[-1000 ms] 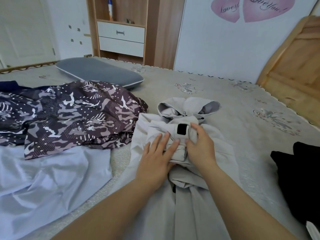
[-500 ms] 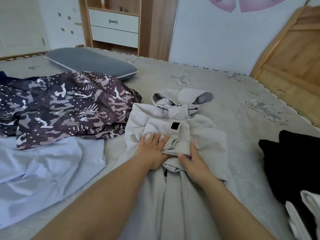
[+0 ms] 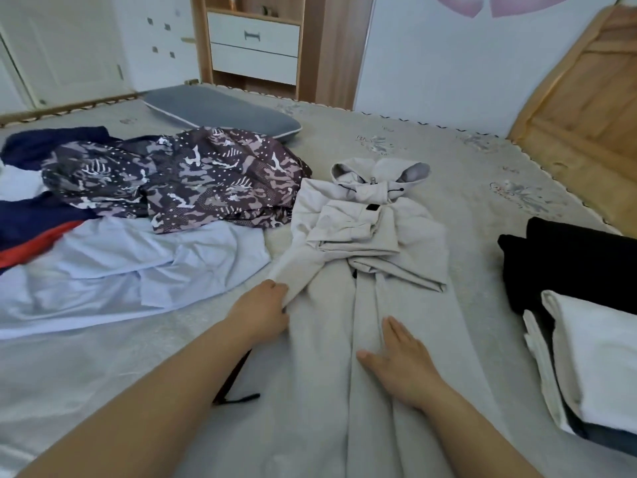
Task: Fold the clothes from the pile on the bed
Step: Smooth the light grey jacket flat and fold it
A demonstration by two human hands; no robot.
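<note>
Jacket [image 3: 365, 305], pale grey and hooded, lies front-up along the middle of the bed [image 3: 465, 167], hood at 12 o'clock, hem toward the viewer at 6 o'clock. Both sleeves are folded across the chest.

Handling, as judged: soft, light, limp fabric; it will sag and slide if lifted by a single point, so support it along edges and fold lines.

Left hand [image 3: 267, 313]: at the garment's 9 o'clock edge, fingers curled around the side seam, gripping the cloth.

Right hand [image 3: 401, 363]: fingers straight and flat, pressing the lower front panel just right of the zip line; it holds nothing.

Recommended hold: take the hem at both corners and bring it up toward 12 o'clock.

Unfolded pile [image 3: 155, 208] lies at 10 o'clock; folded black and white items [image 3: 586, 305] at 3 o'clock.
</note>
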